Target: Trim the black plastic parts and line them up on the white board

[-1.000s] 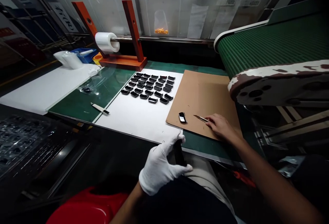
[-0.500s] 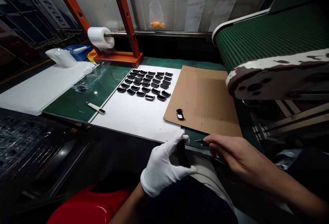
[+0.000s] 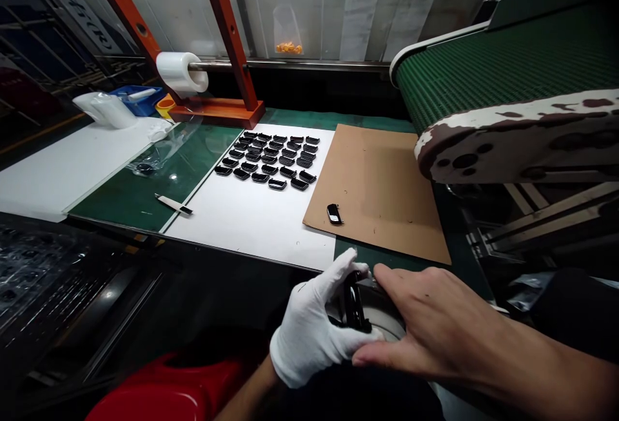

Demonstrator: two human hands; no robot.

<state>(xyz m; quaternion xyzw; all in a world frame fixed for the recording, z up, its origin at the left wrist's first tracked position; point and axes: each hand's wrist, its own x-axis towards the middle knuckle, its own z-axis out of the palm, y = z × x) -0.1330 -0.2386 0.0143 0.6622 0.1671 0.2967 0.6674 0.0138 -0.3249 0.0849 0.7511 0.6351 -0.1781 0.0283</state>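
Note:
My left hand (image 3: 314,324), in a white glove, grips a glossy black plastic part (image 3: 354,305) by its two ends, held upright above my lap. Reaching in from the right, my bare right hand (image 3: 425,324) has its index finger near the part's upper end and its thumb at the lower end, against the gloved thumb. Its other fingers are mostly hidden, and no blade shows. A similar black part (image 3: 333,214) lies alone on the brown cardboard sheet (image 3: 377,182). Several more black parts (image 3: 269,159) sit in rows on the white sheet (image 3: 232,221).
A white-handled knife (image 3: 173,204) lies at the left on the green table. Behind it, an orange stand (image 3: 213,110) carries a plastic film roll (image 3: 181,73). The green conveyor (image 3: 507,66) overhangs on the right; a red stool (image 3: 159,389) is below left.
The right hand has moved left, from beside the part up to its ends. The small blade it held is out of sight. The left hand has turned the part slightly, showing its frame.

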